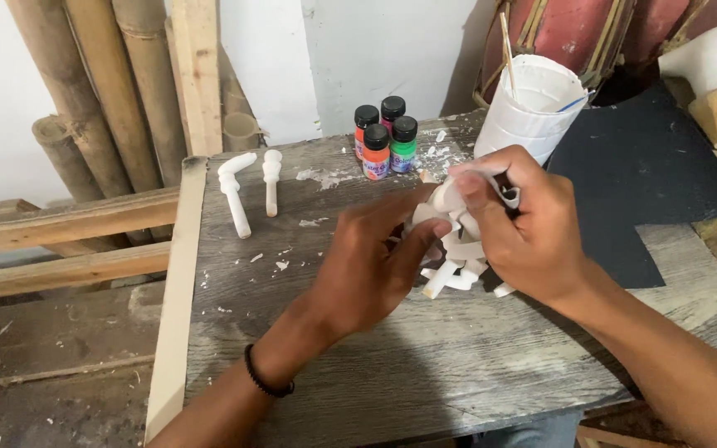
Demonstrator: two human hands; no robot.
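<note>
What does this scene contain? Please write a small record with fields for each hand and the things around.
left hand: left hand holds the white carved figure from its left side
right hand: right hand grips the figure's top
table: grey wooden table
behind: four small paint bottles, white cup with sticks
left of hands: two white carved pieces

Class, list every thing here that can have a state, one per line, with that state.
White figure: gripped by both hands above the table.
Left hand: closed on the figure.
Right hand: closed on the figure.
Paint bottles: upright, capped.
White cup: upright, open, stick inside.
Two white pegs: lying flat.
</note>
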